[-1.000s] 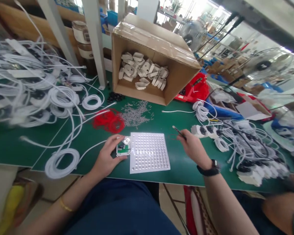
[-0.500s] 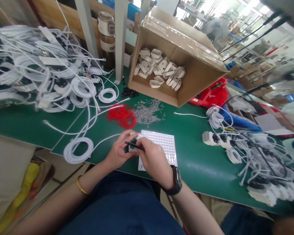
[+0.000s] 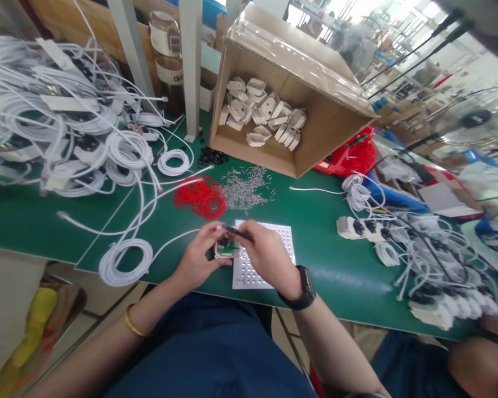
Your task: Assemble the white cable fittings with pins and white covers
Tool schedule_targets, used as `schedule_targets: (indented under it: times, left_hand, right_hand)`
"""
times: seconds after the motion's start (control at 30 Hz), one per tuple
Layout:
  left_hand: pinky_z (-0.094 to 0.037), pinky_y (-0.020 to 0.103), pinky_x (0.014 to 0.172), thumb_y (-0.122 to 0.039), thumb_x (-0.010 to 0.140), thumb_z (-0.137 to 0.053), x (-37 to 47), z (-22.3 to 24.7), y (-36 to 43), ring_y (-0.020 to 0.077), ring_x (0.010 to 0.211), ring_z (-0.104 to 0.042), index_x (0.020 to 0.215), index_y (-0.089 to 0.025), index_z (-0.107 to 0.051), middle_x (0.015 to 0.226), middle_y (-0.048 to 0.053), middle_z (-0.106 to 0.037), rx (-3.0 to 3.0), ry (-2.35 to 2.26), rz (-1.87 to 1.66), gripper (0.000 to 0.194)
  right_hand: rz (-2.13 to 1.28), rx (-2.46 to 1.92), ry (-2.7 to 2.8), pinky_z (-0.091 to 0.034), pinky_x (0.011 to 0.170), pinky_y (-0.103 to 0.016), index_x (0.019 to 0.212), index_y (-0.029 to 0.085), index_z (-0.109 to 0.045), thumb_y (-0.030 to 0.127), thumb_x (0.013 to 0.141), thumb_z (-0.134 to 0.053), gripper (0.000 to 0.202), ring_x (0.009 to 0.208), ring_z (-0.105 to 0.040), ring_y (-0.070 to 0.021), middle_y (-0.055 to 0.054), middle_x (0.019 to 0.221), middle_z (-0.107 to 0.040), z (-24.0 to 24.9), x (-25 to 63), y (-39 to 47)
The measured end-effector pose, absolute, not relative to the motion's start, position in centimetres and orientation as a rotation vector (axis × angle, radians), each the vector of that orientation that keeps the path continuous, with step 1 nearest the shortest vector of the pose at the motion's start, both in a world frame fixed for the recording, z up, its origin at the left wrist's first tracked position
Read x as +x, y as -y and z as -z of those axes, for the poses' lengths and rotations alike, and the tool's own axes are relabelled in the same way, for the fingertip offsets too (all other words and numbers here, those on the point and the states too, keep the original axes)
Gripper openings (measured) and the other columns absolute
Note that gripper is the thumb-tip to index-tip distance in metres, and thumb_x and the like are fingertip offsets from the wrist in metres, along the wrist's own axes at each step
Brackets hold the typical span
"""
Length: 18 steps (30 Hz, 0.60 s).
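Note:
My left hand [image 3: 194, 255] is closed around a small white plastic housing [image 3: 217, 255] with a green circuit board [image 3: 227, 249] inside. A white cable [image 3: 172, 241] runs from behind that hand to a coil [image 3: 107, 266] on the left. Pinched in my right hand [image 3: 271, 258] is a slim black tool [image 3: 236, 232], its far end at the housing's upper edge by my left fingertips. I cannot make out the tool's exact kind. Partly under my right hand lies a white sheet [image 3: 236, 283] with rows of small shiny round spots.
Red wires [image 3: 199, 198] and loose screws [image 3: 244, 189] lie ahead, before a cardboard box [image 3: 332, 130] of white plastic shells [image 3: 269, 106]. Coiled white cables [image 3: 37, 116] heap on the left; more cables with white housings [image 3: 434, 309] lie right. A person's arm [image 3: 481, 354] shows lower right.
The tool has moved from across the housing's middle to its upper edge. The housing has turned, so more of the green board shows. The whole view has shifted slightly.

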<state>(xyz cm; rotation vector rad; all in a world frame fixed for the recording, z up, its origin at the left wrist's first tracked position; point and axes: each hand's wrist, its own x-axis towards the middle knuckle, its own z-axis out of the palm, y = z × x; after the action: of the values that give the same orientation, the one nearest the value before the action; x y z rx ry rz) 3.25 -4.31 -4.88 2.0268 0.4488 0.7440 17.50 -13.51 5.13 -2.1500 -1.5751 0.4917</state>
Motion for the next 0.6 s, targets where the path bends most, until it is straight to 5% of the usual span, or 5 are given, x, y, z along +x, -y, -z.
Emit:
schedule_targets:
  times: [0.27, 0.6]
  left_hand:
    - [-0.042, 0.046, 0.099, -0.035, 0.073, -0.069, 3.3, 4.7, 4.6, 0.0274, 0.117, -0.049, 0.125, -0.023, -0.050, 0.125, 0.011, -0.049, 2.041, -0.377, -0.742, 0.056]
    - [-0.047, 0.040, 0.095, -0.035, 0.079, -0.062, 2.5, 4.5, 4.4, 0.0255, 0.115, -0.051, 0.123, -0.029, -0.049, 0.126, 0.007, -0.049, 2.186, -0.407, -0.661, 0.046]
  right_hand:
    - [-0.446, -2.039, 1.513, -0.037, 0.067, -0.026, 0.080, 0.019, -0.051, 0.020, 0.088, -0.049, 0.008, 0.079, -0.051, -0.0160, -0.004, 0.088, -0.053, -3.9, 18.0, 12.3]
    - [-0.903, -1.868, 1.439, -0.035, 0.061, -0.020, 0.071, 0.016, -0.053, 0.015, 0.083, -0.058, 0.013, 0.066, -0.049, -0.0104, 0.004, 0.068, -0.052, -4.8, 21.0, 10.8]
